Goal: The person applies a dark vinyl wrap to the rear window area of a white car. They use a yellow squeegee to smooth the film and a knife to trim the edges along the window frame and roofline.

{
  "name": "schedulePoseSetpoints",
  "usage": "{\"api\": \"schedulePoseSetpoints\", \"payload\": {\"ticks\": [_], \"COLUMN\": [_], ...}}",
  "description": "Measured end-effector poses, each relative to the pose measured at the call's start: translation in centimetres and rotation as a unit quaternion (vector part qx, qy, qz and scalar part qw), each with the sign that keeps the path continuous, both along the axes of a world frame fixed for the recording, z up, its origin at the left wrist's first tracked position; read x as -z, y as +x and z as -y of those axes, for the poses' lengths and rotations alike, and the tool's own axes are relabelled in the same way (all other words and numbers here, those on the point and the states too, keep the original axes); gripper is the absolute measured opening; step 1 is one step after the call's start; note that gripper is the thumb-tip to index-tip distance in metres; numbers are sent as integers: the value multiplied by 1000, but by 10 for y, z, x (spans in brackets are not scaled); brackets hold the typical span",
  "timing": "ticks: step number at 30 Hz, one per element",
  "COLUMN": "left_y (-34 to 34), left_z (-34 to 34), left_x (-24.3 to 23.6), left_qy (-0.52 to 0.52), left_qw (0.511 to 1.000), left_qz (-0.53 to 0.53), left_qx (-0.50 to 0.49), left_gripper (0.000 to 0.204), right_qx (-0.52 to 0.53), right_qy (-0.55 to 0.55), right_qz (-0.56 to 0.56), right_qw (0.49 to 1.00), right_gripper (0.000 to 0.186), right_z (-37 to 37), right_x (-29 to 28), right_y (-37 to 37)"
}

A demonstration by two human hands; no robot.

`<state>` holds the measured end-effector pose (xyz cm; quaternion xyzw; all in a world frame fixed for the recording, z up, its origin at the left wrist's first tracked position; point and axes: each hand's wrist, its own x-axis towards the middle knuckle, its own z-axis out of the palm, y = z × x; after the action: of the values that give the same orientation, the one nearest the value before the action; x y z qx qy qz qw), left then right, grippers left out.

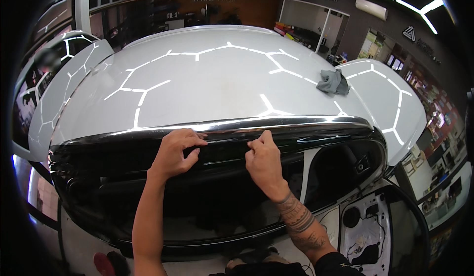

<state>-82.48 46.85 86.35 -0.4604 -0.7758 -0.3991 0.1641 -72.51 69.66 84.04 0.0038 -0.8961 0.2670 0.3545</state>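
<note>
Head view: two bare hands work at the top edge of a white car.
Left hand: the left hand curls its fingers over the shiny chrome strip, pinching at its edge, not wide open.
Right hand: the right hand sits just beside the left one, fingertips pinched narrow on the same strip.
Where the strip is: it runs under both hands, between the white roof above them and the dark glass below them.
Doing it well: I think both hands should pinch close together and pull slowly and evenly, so the edge does not bend or tear.
Other things: a grey cloth lies on the roof, well apart, up and to the right of the right hand.
More around: an open door panel with holes and wires hangs below and right of the right hand.
In the way: nothing sits between the hands and the strip.
</note>
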Motion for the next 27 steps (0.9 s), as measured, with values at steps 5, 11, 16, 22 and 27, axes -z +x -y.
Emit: {"api": "schedulePoseSetpoints", "payload": {"ticks": [5,11,16,22,27], "left_y": [-4,0,-2,10,30], "left_z": [5,6,-1,-5,-22], "left_x": [-7,-8,-9,-12,-4], "left_qy": [-11,-16,-17,-63,-57], "left_qw": [998,997,996,995,984], "left_qz": [67,74,89,27,-84], "left_qx": [5,-8,-11,-73,-146], "left_gripper": [26,24,24,24,19], "right_qx": [-3,-119,-104,-130,-245], "right_qy": [-6,-110,-559,-385,-328], "right_qz": [-36,34,398,509,311], "right_qw": [999,986,719,759,858], "right_gripper": [5,21,51,60,48], "right_z": [8,-22,-63,-48,-90], "right_x": [-6,13,96,160,203], "right_y": [-9,70,201,342,402]}}
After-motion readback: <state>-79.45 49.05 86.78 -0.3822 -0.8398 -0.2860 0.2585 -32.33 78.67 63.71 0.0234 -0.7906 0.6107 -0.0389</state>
